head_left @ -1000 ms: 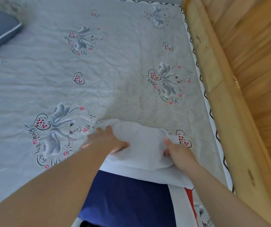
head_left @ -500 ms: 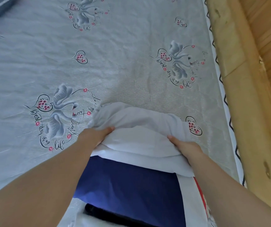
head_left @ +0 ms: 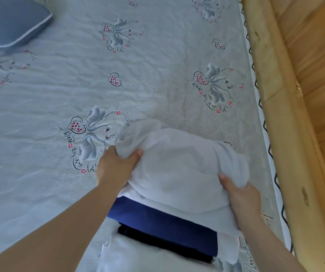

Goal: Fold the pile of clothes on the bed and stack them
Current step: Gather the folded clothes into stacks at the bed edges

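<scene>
The bedsheet (head_left: 157, 91) is pale grey and printed with swans, hearts filled with pink dots, and looping black script. In the print just beyond the left hand (head_left: 116, 165) the words "Best day" and "life" can be read; the same words show in the print (head_left: 214, 91) beyond the right hand (head_left: 240, 195), while the rest of the script is too small to make out.

Between the two hands is a white garment (head_left: 179, 165), soft and rumpled, bunched into a rounded bundle with creases gathering at each side. The left hand grips its left edge, thumb over the top and fingers curled under the cloth. The right hand grips its right side, thumb on top and the other fingers hidden beneath the fabric. Whether the bundle is lifted off what lies under it or resting there cannot be told.

Under the bundle and nearer the person than both hands is a stack of folded clothes: a dark blue piece (head_left: 163, 220) on top, a black one (head_left: 157, 242) showing as a strip below it, and a white one (head_left: 138, 258) at the bottom. A white piece with a red edge (head_left: 234, 246) lies along the stack's right side, under the right forearm.

Far beyond the left hand, at the upper left corner, is a blue pillow (head_left: 10, 20) with white piping. To the right of the right hand runs the wooden bed frame (head_left: 279, 118), with wood panelling (head_left: 318, 55) past it.
</scene>
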